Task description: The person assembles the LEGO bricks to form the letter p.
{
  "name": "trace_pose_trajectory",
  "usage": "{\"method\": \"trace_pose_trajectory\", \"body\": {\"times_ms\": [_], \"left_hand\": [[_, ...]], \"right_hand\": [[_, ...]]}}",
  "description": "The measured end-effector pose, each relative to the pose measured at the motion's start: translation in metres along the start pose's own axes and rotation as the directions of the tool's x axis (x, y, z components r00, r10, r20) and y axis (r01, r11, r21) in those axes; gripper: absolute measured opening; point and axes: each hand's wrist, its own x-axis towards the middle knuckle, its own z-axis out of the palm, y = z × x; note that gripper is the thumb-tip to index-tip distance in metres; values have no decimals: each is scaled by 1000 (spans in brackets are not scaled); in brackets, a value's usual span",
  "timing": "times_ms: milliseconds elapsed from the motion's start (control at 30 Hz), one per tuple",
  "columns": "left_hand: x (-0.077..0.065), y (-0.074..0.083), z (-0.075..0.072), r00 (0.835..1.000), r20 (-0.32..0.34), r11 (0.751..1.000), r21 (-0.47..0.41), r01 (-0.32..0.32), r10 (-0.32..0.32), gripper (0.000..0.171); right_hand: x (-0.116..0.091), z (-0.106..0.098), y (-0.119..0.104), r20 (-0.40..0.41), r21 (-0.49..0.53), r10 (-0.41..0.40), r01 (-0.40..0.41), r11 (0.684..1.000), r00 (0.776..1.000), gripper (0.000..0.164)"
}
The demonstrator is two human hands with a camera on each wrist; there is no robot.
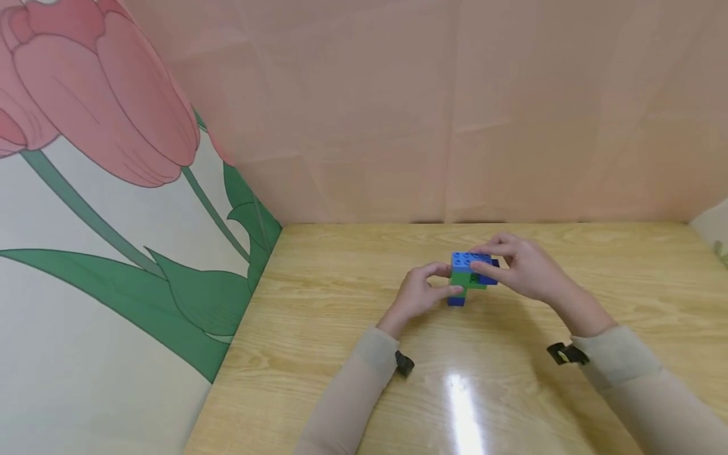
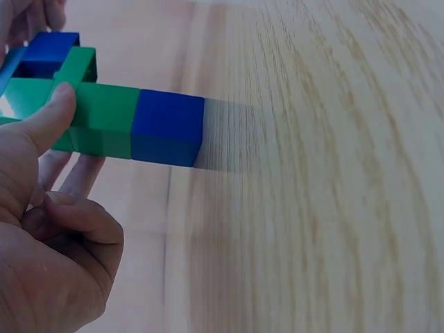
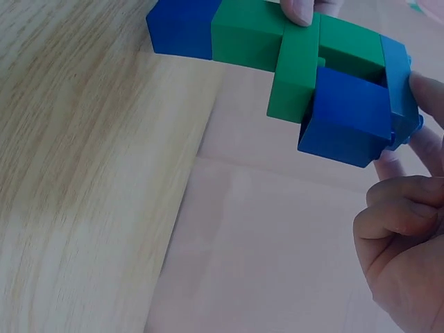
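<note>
A toy brick structure (image 1: 459,280) stands upright on the table, between both hands. Its foot is a dark blue brick (image 2: 168,127), with green bricks (image 3: 248,33) stacked over it. From the stack a thin green plate (image 3: 295,83) juts out sideways, bearing another dark blue brick (image 3: 350,114). A lighter blue studded plate (image 1: 462,259) caps the top. My left hand (image 1: 414,294) grips the green part, thumb on the near side and fingers behind. With thumb and fingers, my right hand (image 1: 529,268) pinches the lighter blue plate at its right end.
The wooden table (image 1: 307,354) meets a pinkish backdrop (image 1: 364,126) behind the bricks. To the left rises a wall panel with printed tulips (image 1: 102,95). Black wrist devices (image 1: 567,354) sit at both sleeve cuffs.
</note>
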Motion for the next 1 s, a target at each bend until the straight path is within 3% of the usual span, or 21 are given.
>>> {"method": "trace_pose_trajectory", "body": {"times_ms": [367, 633, 833, 1000], "left_hand": [[5, 1, 0, 1000, -5, 1000, 9, 13, -13, 39], [3, 0, 2, 999, -20, 1000, 5, 27, -27, 37], [3, -1, 4, 999, -28, 999, 18, 28, -27, 39], [4, 3, 4, 999, -31, 999, 13, 43, -43, 40]], "right_hand": [[2, 3, 11, -6, 18, 18, -18, 1000, 1000, 34], [-6, 22, 22, -160, 27, -52, 57, 998, 986, 35], [-23, 32, 33, -189, 83, 49, -34, 996, 981, 63], [-40, 34, 41, -173, 126, 88, -66, 990, 981, 65]]}}
